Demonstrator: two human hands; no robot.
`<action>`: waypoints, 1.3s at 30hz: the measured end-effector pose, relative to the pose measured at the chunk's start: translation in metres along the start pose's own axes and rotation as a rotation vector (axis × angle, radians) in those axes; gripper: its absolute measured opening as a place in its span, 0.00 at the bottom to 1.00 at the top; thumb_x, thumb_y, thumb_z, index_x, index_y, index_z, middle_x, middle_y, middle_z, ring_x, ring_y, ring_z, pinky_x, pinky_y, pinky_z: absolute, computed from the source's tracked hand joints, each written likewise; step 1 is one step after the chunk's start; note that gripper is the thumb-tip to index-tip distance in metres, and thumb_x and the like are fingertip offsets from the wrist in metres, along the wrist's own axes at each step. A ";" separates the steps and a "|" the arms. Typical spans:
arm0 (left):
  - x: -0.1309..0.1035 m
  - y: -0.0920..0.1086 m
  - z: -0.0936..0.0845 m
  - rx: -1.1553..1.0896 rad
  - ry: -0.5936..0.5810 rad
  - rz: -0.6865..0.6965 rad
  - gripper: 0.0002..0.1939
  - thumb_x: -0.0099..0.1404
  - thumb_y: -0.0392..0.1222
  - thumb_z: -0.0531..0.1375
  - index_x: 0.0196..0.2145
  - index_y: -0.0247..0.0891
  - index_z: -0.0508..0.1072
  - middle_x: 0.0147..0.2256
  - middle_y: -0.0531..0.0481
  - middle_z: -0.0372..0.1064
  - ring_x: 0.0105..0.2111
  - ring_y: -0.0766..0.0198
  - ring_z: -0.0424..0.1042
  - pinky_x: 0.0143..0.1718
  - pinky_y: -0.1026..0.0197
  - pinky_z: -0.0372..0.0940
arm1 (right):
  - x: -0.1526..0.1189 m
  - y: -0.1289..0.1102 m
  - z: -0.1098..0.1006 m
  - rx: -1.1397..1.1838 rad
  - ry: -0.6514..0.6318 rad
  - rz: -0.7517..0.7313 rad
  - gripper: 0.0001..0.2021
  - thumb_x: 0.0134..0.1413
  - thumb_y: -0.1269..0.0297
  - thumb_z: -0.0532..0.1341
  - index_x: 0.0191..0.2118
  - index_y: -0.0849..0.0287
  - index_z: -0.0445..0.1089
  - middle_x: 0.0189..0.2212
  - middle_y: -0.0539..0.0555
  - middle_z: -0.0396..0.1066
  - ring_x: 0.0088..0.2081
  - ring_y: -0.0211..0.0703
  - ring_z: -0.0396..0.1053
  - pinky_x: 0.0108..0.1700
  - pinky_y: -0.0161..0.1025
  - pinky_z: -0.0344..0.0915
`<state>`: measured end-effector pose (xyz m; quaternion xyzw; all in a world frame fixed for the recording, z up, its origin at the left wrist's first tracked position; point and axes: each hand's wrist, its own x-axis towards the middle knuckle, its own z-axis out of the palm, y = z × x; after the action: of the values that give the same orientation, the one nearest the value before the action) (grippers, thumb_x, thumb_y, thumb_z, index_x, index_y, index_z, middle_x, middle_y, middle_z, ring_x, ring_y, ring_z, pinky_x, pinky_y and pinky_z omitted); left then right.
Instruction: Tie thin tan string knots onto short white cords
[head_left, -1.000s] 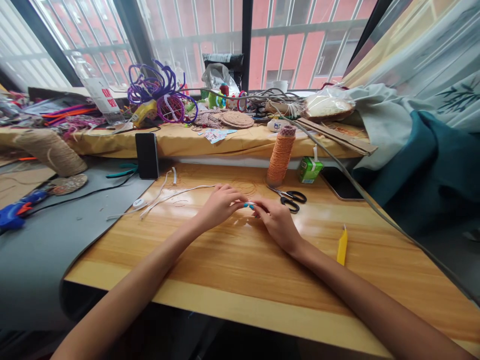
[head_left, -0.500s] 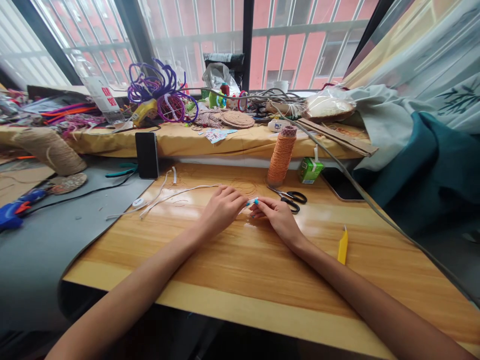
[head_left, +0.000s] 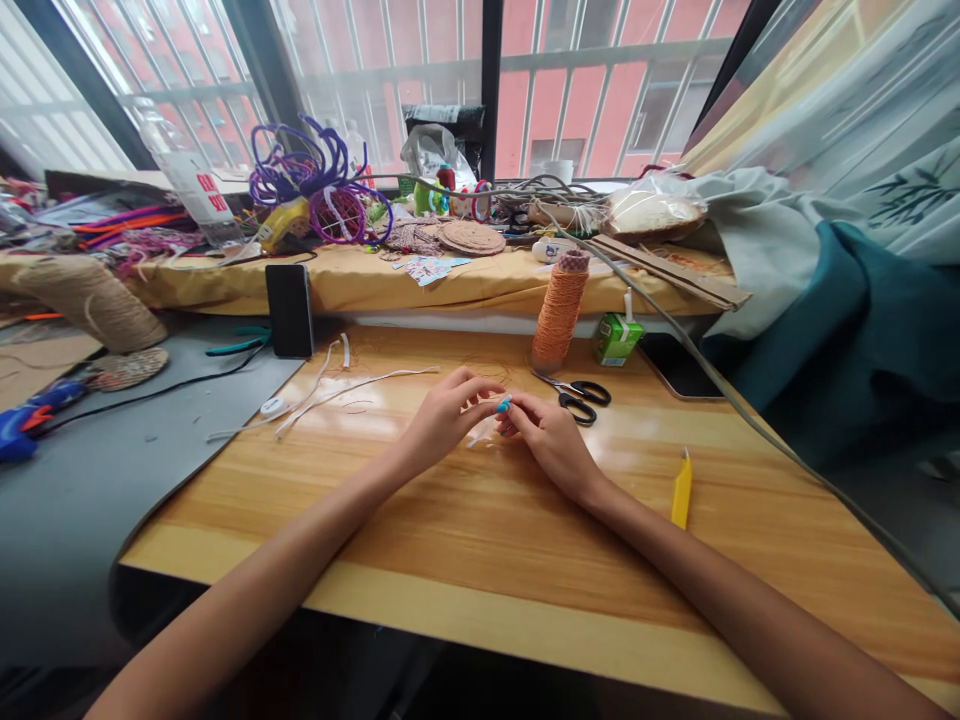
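Over the middle of the wooden table, my left hand (head_left: pixel 448 415) and my right hand (head_left: pixel 553 435) meet at the fingertips. Between them is a thin white strip (head_left: pixel 481 432), its loose end hanging below the fingers. Bright blue shows at the fingertips; I cannot tell if it is nail colour or part of the piece. My right hand is closed in a pinch, and the left thumb and forefinger close in from the other side. Black-handled scissors (head_left: pixel 579 404) lie just beyond my right hand. White cords (head_left: pixel 360 385) lie left of my left hand.
An orange thread cone (head_left: pixel 559 312) stands at the back beside a green drink carton (head_left: pixel 618 340) and a flat phone (head_left: pixel 679 368). A yellow tool (head_left: pixel 682 492) lies at right. Another phone (head_left: pixel 290 311) stands upright at left. A grey cable (head_left: pixel 712 372) crosses the right side.
My left hand's fingers have lifted and spread a little, and the white strip now shows hanging below them. My right hand keeps its pinch. The view has shifted slightly.
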<state>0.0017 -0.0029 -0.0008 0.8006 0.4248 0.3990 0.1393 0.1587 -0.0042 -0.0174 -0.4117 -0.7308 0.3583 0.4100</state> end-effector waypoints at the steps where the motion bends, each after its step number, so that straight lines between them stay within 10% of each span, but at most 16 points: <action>1: 0.001 0.001 -0.002 -0.010 0.002 -0.014 0.10 0.58 0.42 0.53 0.35 0.36 0.70 0.29 0.50 0.63 0.29 0.70 0.62 0.30 0.68 0.58 | 0.000 0.001 0.000 0.005 0.004 0.007 0.12 0.53 0.62 0.49 0.33 0.60 0.67 0.26 0.51 0.68 0.29 0.37 0.67 0.35 0.34 0.62; 20: 0.008 -0.001 -0.021 0.045 -0.523 0.106 0.10 0.56 0.37 0.55 0.38 0.36 0.68 0.32 0.50 0.67 0.34 0.67 0.62 0.37 0.64 0.57 | 0.012 0.014 -0.001 0.495 0.107 0.215 0.07 0.46 0.63 0.54 0.25 0.62 0.64 0.21 0.49 0.67 0.23 0.33 0.66 0.27 0.32 0.64; 39: 0.006 0.000 -0.021 0.057 -0.456 0.147 0.09 0.59 0.37 0.52 0.36 0.36 0.69 0.29 0.49 0.66 0.32 0.68 0.62 0.33 0.66 0.57 | 0.013 0.017 0.001 0.411 0.097 0.213 0.07 0.47 0.63 0.52 0.25 0.61 0.63 0.21 0.49 0.67 0.23 0.33 0.66 0.27 0.32 0.63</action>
<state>-0.0118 -0.0005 0.0161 0.9023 0.3342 0.2048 0.1795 0.1592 0.0139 -0.0286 -0.4109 -0.5744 0.5206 0.4797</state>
